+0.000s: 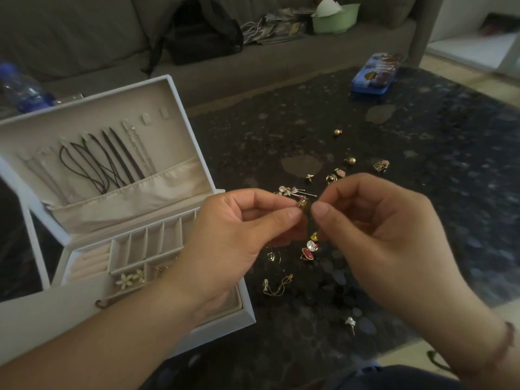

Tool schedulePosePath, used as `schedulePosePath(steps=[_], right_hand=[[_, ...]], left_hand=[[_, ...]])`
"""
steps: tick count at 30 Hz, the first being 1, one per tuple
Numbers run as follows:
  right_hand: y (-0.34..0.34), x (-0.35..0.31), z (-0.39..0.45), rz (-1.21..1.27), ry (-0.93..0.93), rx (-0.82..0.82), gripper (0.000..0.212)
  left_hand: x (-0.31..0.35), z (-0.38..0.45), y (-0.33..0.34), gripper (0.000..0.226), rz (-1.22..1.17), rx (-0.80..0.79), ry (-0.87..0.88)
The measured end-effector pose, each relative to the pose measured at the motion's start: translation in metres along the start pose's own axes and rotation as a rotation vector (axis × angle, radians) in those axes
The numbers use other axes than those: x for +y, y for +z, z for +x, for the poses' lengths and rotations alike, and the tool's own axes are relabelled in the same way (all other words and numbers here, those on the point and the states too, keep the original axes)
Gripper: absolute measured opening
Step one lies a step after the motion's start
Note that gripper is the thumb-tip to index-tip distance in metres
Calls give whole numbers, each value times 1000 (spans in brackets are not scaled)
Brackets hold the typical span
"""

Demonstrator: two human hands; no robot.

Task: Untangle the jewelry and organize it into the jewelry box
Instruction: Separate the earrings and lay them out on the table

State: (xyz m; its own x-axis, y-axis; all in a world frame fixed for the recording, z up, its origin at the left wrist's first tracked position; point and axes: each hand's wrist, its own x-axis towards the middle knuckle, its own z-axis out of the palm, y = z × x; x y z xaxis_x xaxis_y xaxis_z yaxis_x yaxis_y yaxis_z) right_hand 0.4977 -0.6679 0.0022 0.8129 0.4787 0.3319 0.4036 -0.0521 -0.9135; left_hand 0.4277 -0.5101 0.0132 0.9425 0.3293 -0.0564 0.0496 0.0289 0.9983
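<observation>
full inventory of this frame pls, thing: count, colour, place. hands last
jewelry box: 1, white, open, table left
necklaces: several, black cords and pale chains, hung inside the lid
flower earrings: 2, white, front compartment of the box
loose earrings: a dozen or so, mostly gold, some pink or red, scattered on the table
table: 1, dark, speckled
tin: 1, blue, far side of table
bottle: 1, clear with blue label, behind box
backpack: 1, black, on sofa
sofa: 1, grey, background
bowl: 1, green, on sofa
small piece: 1, gold, pinched between both hands
left hand: pinches the piece
right hand: pinches it too
</observation>
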Motion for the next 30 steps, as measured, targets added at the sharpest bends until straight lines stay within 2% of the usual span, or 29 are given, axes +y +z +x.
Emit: schedulePosePath(steps=[7, 15, 22, 24, 27, 30], right_hand=[[1, -2, -1, -35, -39, 4, 3], [2, 0, -3, -199, -133, 31, 4], [1, 2, -1, -17, -56, -12, 8], [0, 3, 0, -69, -84, -2, 2], [0, 4, 0, -304, -196, 19, 6], [3, 8, 1, -419, -251, 25, 7]], left_hand=[[2, -3, 1, 11, 336, 61, 337], [2, -5, 1, 12, 521, 122, 492], [5, -4, 0, 5, 703, 100, 680], [5, -3, -1, 4, 704, 93, 669], [5, -4, -4, 10, 612, 60, 555], [6, -4, -5, 14, 540, 27, 451]])
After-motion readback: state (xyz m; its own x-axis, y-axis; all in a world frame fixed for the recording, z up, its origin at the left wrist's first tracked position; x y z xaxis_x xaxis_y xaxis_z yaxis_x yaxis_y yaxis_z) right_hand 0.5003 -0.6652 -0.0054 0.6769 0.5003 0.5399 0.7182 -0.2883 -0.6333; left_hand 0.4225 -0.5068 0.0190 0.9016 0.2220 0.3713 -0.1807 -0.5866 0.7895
